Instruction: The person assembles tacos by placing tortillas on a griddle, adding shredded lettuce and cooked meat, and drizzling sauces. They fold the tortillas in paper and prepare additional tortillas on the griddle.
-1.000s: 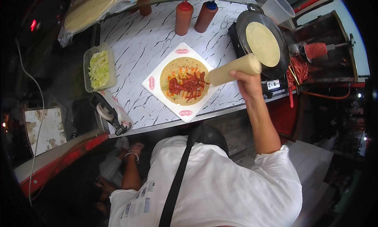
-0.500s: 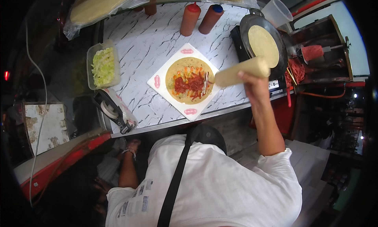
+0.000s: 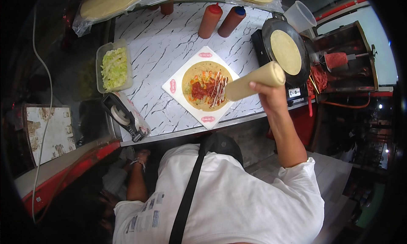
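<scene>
A round, pale tan flatbread (image 3: pixel 207 66) lies on a white square board (image 3: pixel 177 94) with red printed marks, near the middle of the white, black-veined worktop (image 3: pixel 157 45). Thin white sauce lines (image 3: pixel 219 84) cross the right part of its red-orange filling (image 3: pixel 200 90); the left part appears without them. The right hand (image 3: pixel 273 98) grasps a cream-coloured, cylindrical squeeze bottle (image 3: pixel 256 76), its nozzle end tipped toward the flatbread's right side. Doing this well would seem to call for steady pressure, a low nozzle and evenly spaced passes leftward, sparing the bare rim. The left hand (image 3: pixel 143 154) hangs below the near edge, too dim to tell its grip. 2 squeeze bottles, 1 red-capped (image 3: pixel 210 22) and 1 blue-capped (image 3: pixel 232 23), stand farther back, well apart from the flatbread.
</scene>
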Motion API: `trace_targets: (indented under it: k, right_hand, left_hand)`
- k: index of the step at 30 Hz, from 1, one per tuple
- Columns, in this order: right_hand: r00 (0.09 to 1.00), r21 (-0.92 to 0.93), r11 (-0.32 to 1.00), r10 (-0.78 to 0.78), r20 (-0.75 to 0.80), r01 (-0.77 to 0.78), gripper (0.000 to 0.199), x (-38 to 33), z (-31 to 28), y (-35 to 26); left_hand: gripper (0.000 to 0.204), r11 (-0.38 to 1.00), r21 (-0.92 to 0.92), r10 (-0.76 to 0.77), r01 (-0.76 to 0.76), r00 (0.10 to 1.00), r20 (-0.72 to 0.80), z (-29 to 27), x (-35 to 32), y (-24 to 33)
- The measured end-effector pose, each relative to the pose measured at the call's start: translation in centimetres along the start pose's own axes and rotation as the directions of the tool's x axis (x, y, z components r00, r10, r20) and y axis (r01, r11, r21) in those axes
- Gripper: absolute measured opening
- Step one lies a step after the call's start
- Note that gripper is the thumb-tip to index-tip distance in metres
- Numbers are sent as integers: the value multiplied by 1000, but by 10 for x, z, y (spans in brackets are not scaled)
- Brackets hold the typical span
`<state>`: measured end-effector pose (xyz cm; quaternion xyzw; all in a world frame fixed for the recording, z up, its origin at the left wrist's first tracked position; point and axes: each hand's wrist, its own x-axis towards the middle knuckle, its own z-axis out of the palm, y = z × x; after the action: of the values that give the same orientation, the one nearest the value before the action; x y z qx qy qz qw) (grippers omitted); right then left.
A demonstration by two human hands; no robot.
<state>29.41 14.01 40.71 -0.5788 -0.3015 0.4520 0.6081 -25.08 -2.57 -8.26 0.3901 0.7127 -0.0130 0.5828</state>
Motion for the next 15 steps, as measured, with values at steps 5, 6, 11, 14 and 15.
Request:
trace_targets:
  k: [5, 6, 11, 14, 15]
  right_hand:
    - [990, 3, 990, -142, 12, 142, 48, 1, 7, 1]
    - [982, 14, 983, -184, 50, 183, 44, 4, 6, 1]
    - [990, 38, 990, -139, 25, 138, 53, 6, 10, 3]
    - [989, 12, 990, -143, 25, 143, 51, 6, 15, 8]
    - [986, 73, 983, -165, -15, 166, 57, 6, 16, 8]
  left_hand:
    - [38, 1000, 18, 20, -20, 1000, 14, 3, 3, -8]
    - [38, 999, 19, -36, 36, 999, -14, 1, 1, -5]
    - [38, 999, 17, -46, 45, 999, 15, 0, -9, 7]
    - [39, 998, 55, -10, 8, 1000, 22, 3, -7, 5]
    - [39, 998, 67, 13, -15, 1000, 27, 3, -6, 3]
